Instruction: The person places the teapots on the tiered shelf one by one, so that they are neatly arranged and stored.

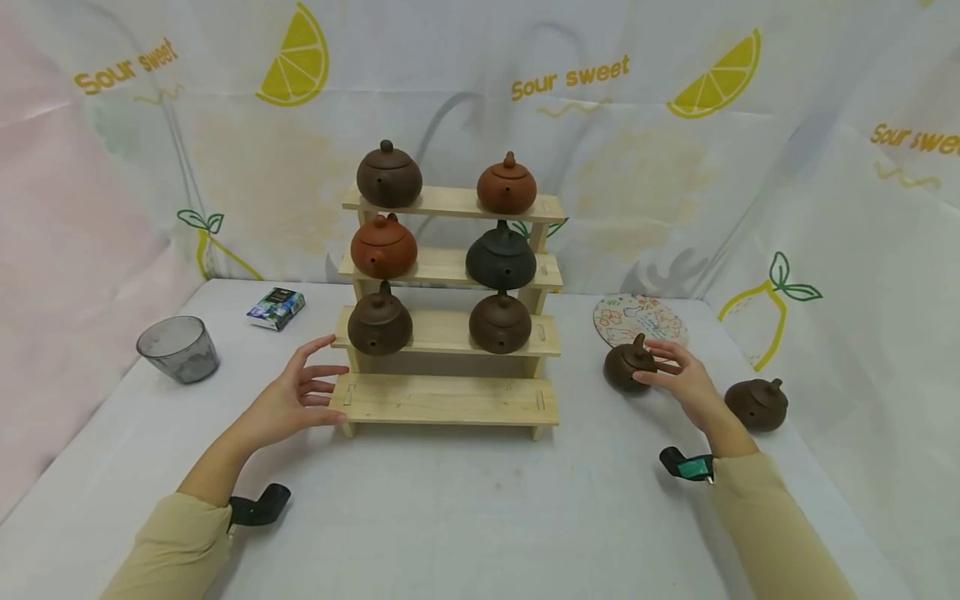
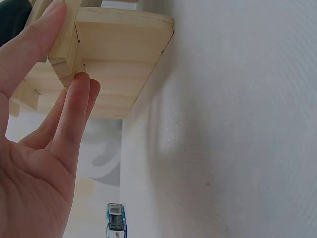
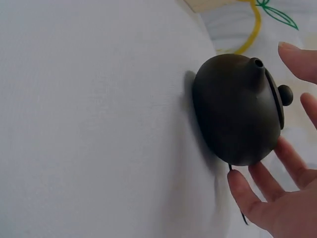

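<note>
My left hand (image 1: 296,392) is at the left end of a tiered wooden stand (image 1: 442,400), fingers spread. In the left wrist view its thumb lies along the board (image 2: 67,47) and a fingertip is at the board's corner. My right hand (image 1: 682,379) is beside a dark brown teapot (image 1: 626,367), fingers spread around it. Seen from the right wrist, several fingertips are right at the pot's side (image 3: 237,109), while the thumb stands apart near the lid knob. Brown, orange-red and black teapots stand in pairs on the upper three shelves, including a brown pot (image 1: 380,323).
Another brown teapot (image 1: 757,406) stands right of my right forearm. A round patterned mat (image 1: 637,317) lies behind the pot at my right hand. On the left are a grey glass cup (image 1: 180,350) and a small blue box (image 1: 276,308). A printed cloth (image 1: 435,50) hangs behind.
</note>
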`<state>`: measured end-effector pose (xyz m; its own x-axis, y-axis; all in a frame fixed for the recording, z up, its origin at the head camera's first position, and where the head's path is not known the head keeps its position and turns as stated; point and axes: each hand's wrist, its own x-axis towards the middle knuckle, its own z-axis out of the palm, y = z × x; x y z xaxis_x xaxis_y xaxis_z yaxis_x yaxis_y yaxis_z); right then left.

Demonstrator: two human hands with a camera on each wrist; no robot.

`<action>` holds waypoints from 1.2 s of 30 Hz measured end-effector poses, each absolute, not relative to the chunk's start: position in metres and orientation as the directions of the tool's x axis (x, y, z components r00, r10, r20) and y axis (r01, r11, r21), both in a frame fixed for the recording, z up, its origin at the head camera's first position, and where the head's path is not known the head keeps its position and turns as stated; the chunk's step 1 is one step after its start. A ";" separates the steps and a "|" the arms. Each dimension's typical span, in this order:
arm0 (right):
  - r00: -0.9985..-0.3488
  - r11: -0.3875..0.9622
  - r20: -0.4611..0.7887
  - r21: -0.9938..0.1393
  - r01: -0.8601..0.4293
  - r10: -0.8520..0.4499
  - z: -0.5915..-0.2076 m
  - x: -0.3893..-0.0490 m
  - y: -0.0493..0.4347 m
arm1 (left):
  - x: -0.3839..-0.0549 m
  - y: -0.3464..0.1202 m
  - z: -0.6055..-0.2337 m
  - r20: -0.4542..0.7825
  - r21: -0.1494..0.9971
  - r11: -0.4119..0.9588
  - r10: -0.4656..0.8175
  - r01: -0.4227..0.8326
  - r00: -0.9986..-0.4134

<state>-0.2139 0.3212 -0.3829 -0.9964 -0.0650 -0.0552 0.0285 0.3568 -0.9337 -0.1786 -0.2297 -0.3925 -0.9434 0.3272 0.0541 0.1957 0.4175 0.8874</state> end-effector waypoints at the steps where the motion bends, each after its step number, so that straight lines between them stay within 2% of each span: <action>1: -0.995 0.353 -0.068 -0.935 0.038 -0.074 -0.384 -0.215 0.321 | -0.179 -0.230 -0.392 0.054 0.887 0.418 0.327 0.196 -0.943; 12: -0.983 0.471 -0.157 -0.877 0.092 -0.100 -0.395 -0.229 0.319 | -0.180 -0.228 -0.392 0.049 0.891 0.412 0.325 0.188 -0.944; 22: -0.987 0.542 -0.151 -0.835 0.099 -0.052 -0.393 -0.228 0.314 | -0.181 -0.228 -0.391 0.053 0.890 0.411 0.331 0.195 -0.942; 36: -0.985 0.507 -0.152 -0.857 0.090 -0.082 -0.381 -0.205 0.311 | -0.178 -0.229 -0.390 0.048 0.887 0.420 0.325 0.190 -0.944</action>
<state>-0.2052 0.3110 -0.3807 -0.9850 -0.0819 -0.1515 0.0897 0.5069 -0.8573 -0.1782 -0.2294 -0.3904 -0.9444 0.3252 0.0483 0.1902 0.4204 0.8872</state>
